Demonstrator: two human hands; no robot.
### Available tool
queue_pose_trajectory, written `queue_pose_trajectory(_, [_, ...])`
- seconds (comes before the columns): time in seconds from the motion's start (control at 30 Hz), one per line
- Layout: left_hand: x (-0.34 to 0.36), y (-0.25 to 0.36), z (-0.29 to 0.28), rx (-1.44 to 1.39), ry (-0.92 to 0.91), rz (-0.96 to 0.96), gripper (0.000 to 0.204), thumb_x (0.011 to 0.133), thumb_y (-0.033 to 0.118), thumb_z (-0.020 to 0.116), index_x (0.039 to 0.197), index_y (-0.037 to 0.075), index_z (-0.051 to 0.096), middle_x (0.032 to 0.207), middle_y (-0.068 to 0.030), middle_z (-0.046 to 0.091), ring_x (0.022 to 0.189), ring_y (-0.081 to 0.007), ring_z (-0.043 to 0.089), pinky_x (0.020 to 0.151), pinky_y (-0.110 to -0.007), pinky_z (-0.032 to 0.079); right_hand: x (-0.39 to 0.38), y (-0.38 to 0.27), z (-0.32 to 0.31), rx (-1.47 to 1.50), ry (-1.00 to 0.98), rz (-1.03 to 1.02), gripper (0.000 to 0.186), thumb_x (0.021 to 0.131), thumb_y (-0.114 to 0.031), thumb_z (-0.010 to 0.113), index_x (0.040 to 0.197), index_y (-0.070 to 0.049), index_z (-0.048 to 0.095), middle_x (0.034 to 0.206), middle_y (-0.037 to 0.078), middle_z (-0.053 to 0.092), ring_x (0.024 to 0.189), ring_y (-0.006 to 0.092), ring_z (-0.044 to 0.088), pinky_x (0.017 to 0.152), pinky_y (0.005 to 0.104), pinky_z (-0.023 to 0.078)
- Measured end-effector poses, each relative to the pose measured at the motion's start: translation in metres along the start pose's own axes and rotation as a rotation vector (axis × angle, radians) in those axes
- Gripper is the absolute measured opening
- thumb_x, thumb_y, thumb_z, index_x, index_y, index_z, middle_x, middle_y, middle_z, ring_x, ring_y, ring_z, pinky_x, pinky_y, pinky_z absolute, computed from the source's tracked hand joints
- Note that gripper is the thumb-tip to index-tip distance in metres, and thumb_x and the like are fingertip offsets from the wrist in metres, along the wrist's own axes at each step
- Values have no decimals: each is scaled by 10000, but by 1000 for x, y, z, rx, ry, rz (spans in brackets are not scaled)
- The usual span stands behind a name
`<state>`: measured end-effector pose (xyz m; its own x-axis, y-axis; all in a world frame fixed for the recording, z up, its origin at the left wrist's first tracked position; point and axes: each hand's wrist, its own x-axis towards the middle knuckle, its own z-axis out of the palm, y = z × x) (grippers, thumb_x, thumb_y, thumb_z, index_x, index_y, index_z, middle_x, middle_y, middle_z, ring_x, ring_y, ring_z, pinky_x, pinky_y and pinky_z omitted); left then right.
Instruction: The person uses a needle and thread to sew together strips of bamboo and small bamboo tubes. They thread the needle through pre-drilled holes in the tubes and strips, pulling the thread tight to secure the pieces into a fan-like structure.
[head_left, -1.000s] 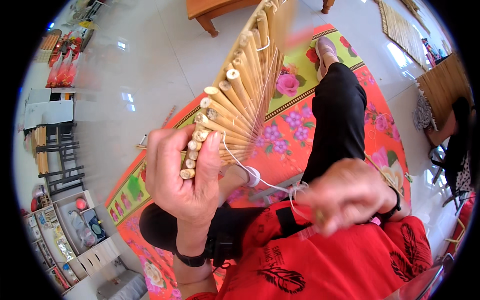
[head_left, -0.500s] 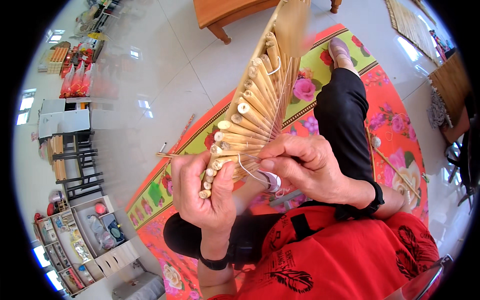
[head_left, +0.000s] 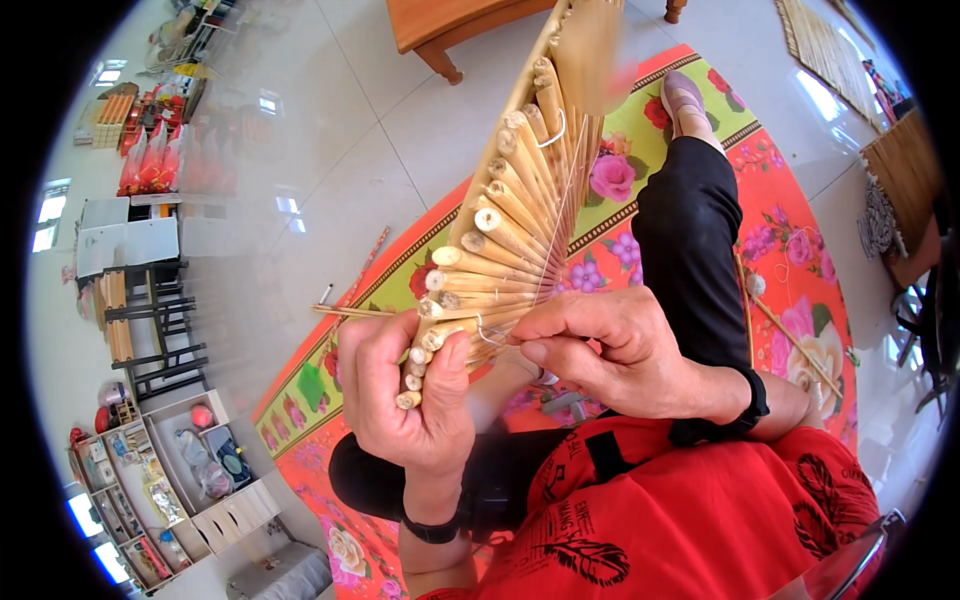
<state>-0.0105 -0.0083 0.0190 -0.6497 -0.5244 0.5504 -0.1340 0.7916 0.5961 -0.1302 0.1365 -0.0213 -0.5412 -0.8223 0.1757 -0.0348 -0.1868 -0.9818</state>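
A mat of straw-coloured reed stalks [head_left: 508, 215], their cut ends fanned in a row, reaches away from me and is threaded across with thin white string. My left hand [head_left: 405, 385] is closed round its near end, the thumb pressed on the stalk ends. Just right of that, my right hand [head_left: 605, 350] pinches a white thread [head_left: 490, 333], which comes out between the stalks in a short curve. Whether a needle is also between those fingertips, I cannot make out. Another white loop [head_left: 553, 131] shows farther up the mat.
I sit over a red floral cloth [head_left: 800, 250] on a tiled floor. A wooden stool [head_left: 470, 30] stands ahead. Thin sticks [head_left: 795, 345] and a thread ball [head_left: 755, 285] lie at right; more sticks [head_left: 350, 311] lie left. A storage tray [head_left: 190, 470] and shelves stand far left.
The white thread's loop at the near stalks has become smaller. My right hand has shifted slightly down, and the thin dark needle-like piece seen at its fingertips no longer shows clearly.
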Motion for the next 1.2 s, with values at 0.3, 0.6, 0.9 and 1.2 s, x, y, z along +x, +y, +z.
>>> queue_pose_trajectory(0.3, [-1, 8, 0, 12, -22, 15, 291, 802, 155, 835, 938, -19, 645, 832, -84, 584, 699, -197, 557, 606, -297, 445, -3, -2, 4, -22, 41, -62, 117, 940, -12, 641, 1038, 1, 705, 689, 20, 656, 543, 49, 578, 490, 221, 450])
queue_pose_trajectory(0.6, [-24, 49, 25, -196, -269, 225, 506, 728, 249, 926, 1067, 5, 640, 977, -91, 607, 764, -185, 619, 610, -293, 476, -59, -21, -43, -174, 108, -60, 181, 895, 28, 687, 1075, 12, 703, 818, 73, 721, 603, 108, 651, 532, 246, 492])
queue_pose_trajectory(0.9, [-41, 59, 55, -466, -218, 291, 388, 679, 13, 858, 1040, -18, 720, 961, -105, 668, 771, -238, 675, 648, -299, 567, -105, -18, -58, -172, 328, 8, 194, 901, 81, 616, 1055, 10, 711, 690, 29, 651, 459, 31, 499, 416, 216, 376])
queue_pose_trajectory(1.2, [-34, 65, 60, -532, -293, 274, 392, 636, 10, 831, 1016, -21, 738, 998, -123, 670, 787, -237, 668, 654, -307, 549, -115, -12, -62, 69, 352, -49, 295, 976, 118, 433, 1182, 32, 626, 780, 43, 640, 536, 35, 483, 479, 200, 393])
